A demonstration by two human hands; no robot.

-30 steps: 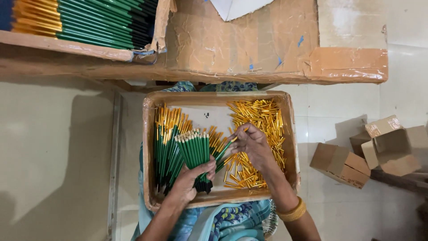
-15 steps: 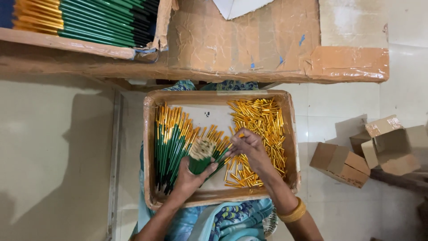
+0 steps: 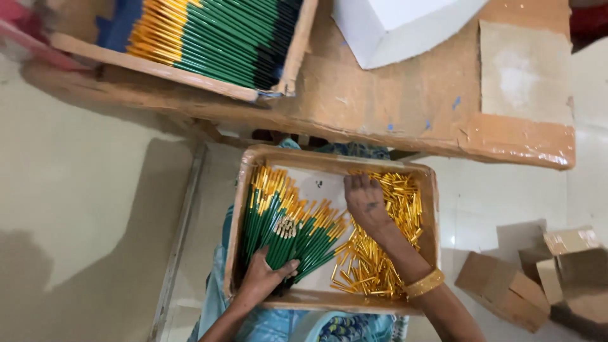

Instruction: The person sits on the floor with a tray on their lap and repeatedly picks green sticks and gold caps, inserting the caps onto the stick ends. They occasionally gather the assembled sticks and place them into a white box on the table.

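My left hand (image 3: 265, 278) sits at about seven o'clock in the cardboard tray (image 3: 240, 209) on my lap, fingers curled around the dark ends of a fanned bundle of green sticks (image 3: 297, 244). My right hand (image 3: 365, 204) lies palm down over the heap of loose gold caps (image 3: 386, 247), at about one o'clock from the left. Its fingers are laid together and bent onto the caps near the tray's far wall; whether they pinch one I cannot tell, since the tips are hidden under the hand.

Judging by how things lie, a good share is done: the sticks along the tray's left side, at nine to eleven o'clock, already wear gold tips (image 3: 272, 183), as do many in the fan I grip. Much is left, I think: the caps fill most of the tray's right half, from two to five o'clock. At eleven o'clock on the bench, a wooden tray (image 3: 288, 69) holds rows of finished green-and-gold sticks.
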